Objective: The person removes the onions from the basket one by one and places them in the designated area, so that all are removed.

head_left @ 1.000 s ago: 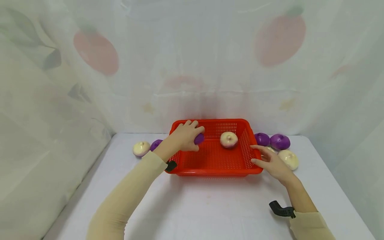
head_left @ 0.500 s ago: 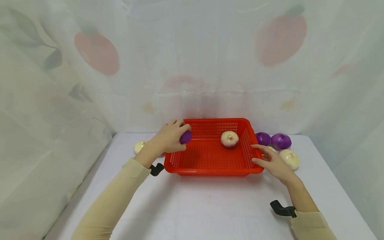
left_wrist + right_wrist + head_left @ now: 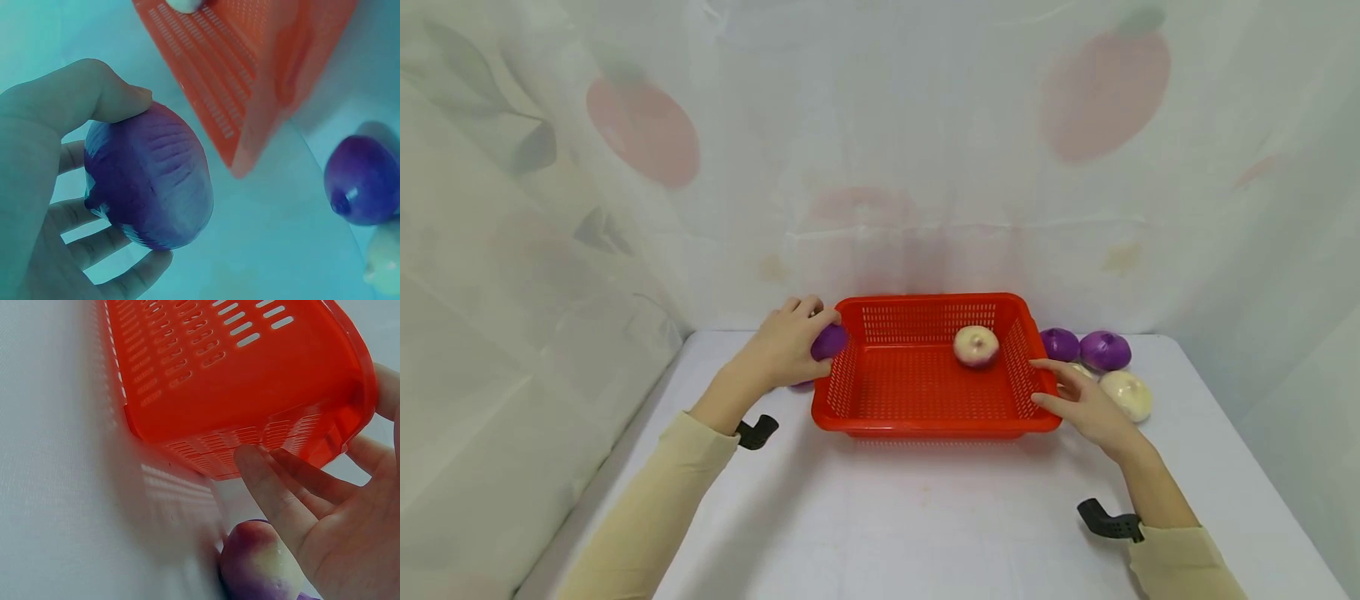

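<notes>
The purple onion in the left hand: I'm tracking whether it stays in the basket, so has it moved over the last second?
Yes. The purple onion moved left, from above the red basket's floor to outside its left wall.

Two purple onions and perhaps two pale ones lie right.

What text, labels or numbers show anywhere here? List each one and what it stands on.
None can be read. The red basket, the purple onion held in the left hand, the white onion in the basket, the right hand and the fruit-print curtain carry no words, brands or numbers.
</notes>
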The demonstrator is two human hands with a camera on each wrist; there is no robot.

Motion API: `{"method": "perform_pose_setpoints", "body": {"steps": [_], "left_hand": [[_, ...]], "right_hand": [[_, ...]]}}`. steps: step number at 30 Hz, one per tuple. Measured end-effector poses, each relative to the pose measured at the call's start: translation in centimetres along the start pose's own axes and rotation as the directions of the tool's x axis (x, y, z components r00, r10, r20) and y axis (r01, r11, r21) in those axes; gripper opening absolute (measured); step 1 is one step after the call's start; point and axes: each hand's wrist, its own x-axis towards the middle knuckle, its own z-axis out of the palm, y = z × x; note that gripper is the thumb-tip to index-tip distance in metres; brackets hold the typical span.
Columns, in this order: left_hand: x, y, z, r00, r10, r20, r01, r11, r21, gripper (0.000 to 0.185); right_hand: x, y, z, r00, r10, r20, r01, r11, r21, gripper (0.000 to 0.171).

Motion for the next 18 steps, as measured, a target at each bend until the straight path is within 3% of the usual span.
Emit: {"method": "perform_pose_setpoints", "body": {"steps": [8,18], "left_hand": [[-1.9,-1.7,0.3,0.998,-0.057,-0.001,0.057,0.998,-0.032,0.053],[-4.5,-3.4,2.9,0.996,-0.085,-0.033,0.084,0.996,-0.025,0.053]], "right_hand": [[-0.1,-0.1,0.0,1.0,0.017,-0.001,-0.017,1.0,-0.007,0.061],[0.0,0.0,0.0,1.0,0.011,0.001,-0.011,1.0,0.004,0.061]]}}
